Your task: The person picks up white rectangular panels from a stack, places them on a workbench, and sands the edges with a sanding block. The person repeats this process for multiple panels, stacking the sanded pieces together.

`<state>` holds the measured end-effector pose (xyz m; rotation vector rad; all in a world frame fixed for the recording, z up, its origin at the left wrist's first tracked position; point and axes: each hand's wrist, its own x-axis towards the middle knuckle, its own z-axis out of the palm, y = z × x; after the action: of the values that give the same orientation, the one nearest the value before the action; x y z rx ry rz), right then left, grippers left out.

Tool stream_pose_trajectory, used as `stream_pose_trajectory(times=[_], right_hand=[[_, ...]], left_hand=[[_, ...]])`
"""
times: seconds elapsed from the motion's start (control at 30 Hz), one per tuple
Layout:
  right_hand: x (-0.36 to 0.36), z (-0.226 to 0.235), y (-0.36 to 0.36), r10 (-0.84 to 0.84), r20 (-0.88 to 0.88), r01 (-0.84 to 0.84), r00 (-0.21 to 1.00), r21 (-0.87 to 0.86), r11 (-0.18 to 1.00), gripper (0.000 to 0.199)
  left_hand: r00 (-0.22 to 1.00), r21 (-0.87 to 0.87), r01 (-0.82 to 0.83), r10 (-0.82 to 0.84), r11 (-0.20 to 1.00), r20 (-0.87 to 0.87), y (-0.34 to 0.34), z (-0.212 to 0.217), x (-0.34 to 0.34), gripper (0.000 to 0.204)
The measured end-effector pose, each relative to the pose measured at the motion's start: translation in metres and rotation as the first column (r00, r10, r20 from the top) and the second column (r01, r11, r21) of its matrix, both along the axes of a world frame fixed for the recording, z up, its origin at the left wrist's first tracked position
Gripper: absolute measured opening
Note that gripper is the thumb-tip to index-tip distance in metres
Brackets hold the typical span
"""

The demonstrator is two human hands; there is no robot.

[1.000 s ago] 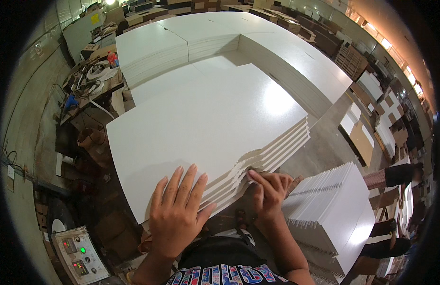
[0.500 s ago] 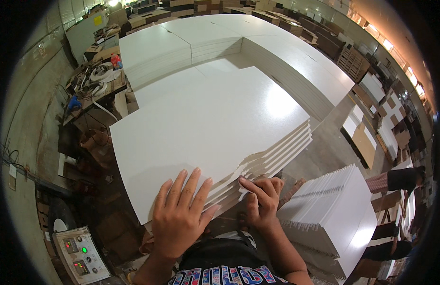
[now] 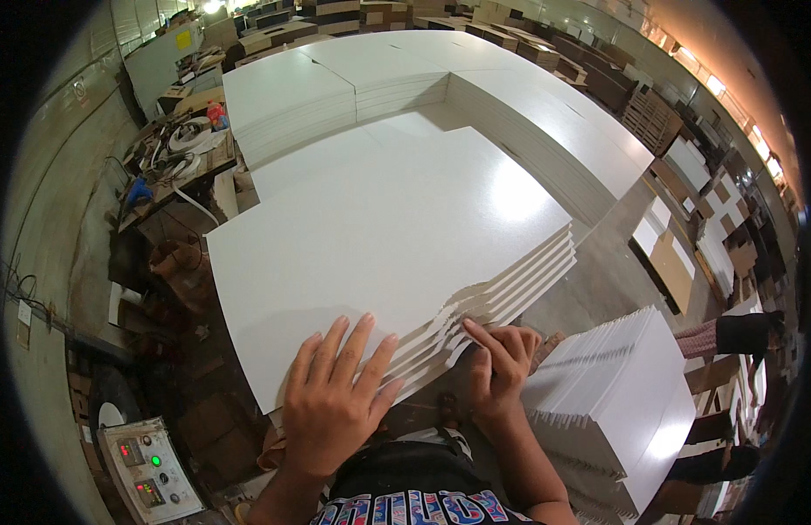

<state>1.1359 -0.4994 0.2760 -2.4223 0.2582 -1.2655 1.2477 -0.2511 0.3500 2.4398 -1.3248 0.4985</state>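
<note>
At near stack edge (image 3: 475, 306): both hands, left (image 3: 335, 398), right (image 3: 502, 367).

This is a factory floor or packaging workshop, the kind that handles sheet board in bulk. Tall stacks of large white sheets (image 3: 396, 227) fill the middle of the hall, with more white stacks (image 3: 353, 79) butted edge to edge behind them. At the right, flat brown cardboard blanks (image 3: 672, 267) lie on the concrete floor (image 3: 598, 280) beside wooden pallets (image 3: 655, 118). A cluttered workbench (image 3: 173, 162) stands along the left wall (cables and coiled hose on it), and a machine control box (image 3: 151, 468) with lit buttons sits at the lower left. Strip lights (image 3: 712, 83) run overhead.
</note>
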Motion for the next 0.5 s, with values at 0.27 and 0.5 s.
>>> stream_pose_trajectory(times=[0.27, 0.5], right_hand=[[0.005, -0.006, -0.006, 0.008, -0.040, -0.011, 0.999, -0.083, 0.997, 0.049], [0.003, -0.005, -0.010, 0.008, 0.019, -0.006, 1.000, -0.088, 0.996, 0.053]], left_hand=[[1.000, -0.014, -0.013, 0.013, 1.000, 0.025, -0.003, 0.004, -0.001, 0.055], [1.000, -0.017, -0.012, 0.012, 1.000, 0.007, -0.002, 0.004, -0.001, 0.055]])
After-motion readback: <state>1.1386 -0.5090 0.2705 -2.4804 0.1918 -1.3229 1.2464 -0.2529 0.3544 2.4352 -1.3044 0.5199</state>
